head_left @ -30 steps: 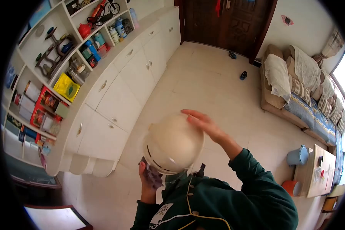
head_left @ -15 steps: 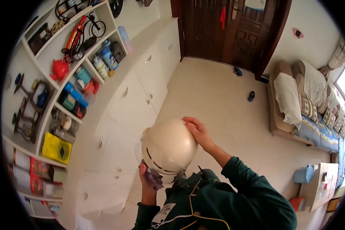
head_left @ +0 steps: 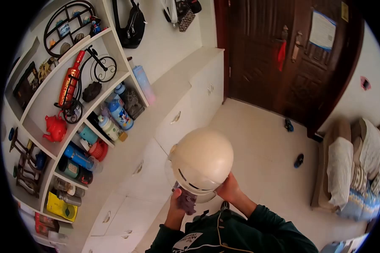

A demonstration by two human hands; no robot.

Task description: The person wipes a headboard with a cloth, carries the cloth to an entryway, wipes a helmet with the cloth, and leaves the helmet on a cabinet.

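Observation:
A cream-coloured helmet (head_left: 204, 158) with a clear visor and dark vent slots is held up in front of my body. My right hand (head_left: 229, 189) grips its lower right edge; some of the fingers are hidden behind the shell. At the helmet's lower left, my left hand (head_left: 175, 209) is closed on a purple-grey cloth (head_left: 186, 200), thumb pointing up. The cloth lies against the helmet's lower rim. Dark green sleeves cover both arms.
To the left runs a white cabinet (head_left: 150, 164) under shelves with bottles, a red teapot (head_left: 55, 127) and a yellow packet (head_left: 62, 206). A brown door (head_left: 257, 63) stands ahead. Shoes (head_left: 299, 160) lie on the tiled floor, and a sofa (head_left: 325, 185) is at right.
My right hand has moved from the top right of the helmet down to its lower right edge. My view has turned left and up, showing more of the shelves and door.

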